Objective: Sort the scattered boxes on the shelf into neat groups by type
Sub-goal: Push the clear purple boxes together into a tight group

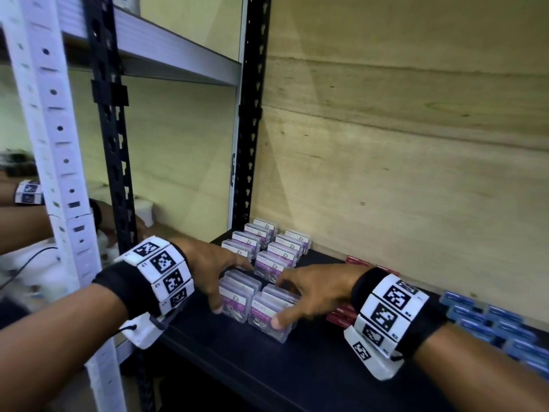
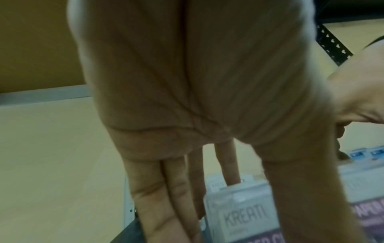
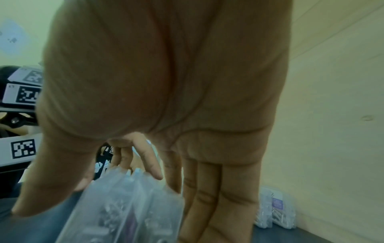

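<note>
Clear plastic paper-clip boxes with purple labels stand on the black shelf (image 1: 297, 367). Two neat rows of them (image 1: 267, 245) fill the back left corner. In front are two short rows. My left hand (image 1: 233, 288) pinches the left row (image 1: 237, 294), thumb at its front and fingers behind. My right hand (image 1: 280, 303) pinches the right row (image 1: 269, 312) the same way. The left wrist view shows a box marked KREATI (image 2: 245, 218) between thumb and fingers. In the right wrist view the clear boxes (image 3: 129, 210) sit under my palm.
Red boxes (image 1: 341, 315) lie just right of my right hand, with more (image 1: 359, 261) against the wooden back wall. Several blue boxes (image 1: 490, 322) are grouped at the far right. A black upright post (image 1: 249, 144) stands behind the back left corner. Another person's arm (image 1: 26, 221) reaches in at the left.
</note>
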The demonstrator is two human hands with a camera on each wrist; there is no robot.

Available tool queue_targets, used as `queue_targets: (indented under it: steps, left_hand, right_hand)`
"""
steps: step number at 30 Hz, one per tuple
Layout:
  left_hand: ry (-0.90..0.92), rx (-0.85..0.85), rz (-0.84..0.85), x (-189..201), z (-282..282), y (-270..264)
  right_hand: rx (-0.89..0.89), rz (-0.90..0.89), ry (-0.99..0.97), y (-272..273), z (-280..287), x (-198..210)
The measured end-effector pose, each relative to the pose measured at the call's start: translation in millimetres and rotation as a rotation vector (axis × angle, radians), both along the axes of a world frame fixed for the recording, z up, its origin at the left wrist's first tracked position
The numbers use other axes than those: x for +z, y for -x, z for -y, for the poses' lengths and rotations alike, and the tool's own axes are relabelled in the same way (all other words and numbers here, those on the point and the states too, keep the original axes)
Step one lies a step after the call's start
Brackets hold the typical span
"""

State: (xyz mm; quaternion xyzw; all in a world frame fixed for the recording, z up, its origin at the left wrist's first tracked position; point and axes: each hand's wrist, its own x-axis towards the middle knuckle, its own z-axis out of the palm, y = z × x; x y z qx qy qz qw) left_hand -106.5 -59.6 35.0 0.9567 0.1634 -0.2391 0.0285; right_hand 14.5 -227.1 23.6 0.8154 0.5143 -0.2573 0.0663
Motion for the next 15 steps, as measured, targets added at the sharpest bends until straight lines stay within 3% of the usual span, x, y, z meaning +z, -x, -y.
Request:
queue_targets:
  steps: [7,15]
  left_hand:
    - [0.015,0.006,0.122,-18.6,-5.8,-5.4]
    - [0.002,-0.009,0.142,-20.2,-9.4,-7.2]
  right_hand:
    - [-0.017,0.081,0.013,11.6,-5.8,-13.0]
    - [-0.010,0.128,0.006,16.3,-12.3,-16.1]
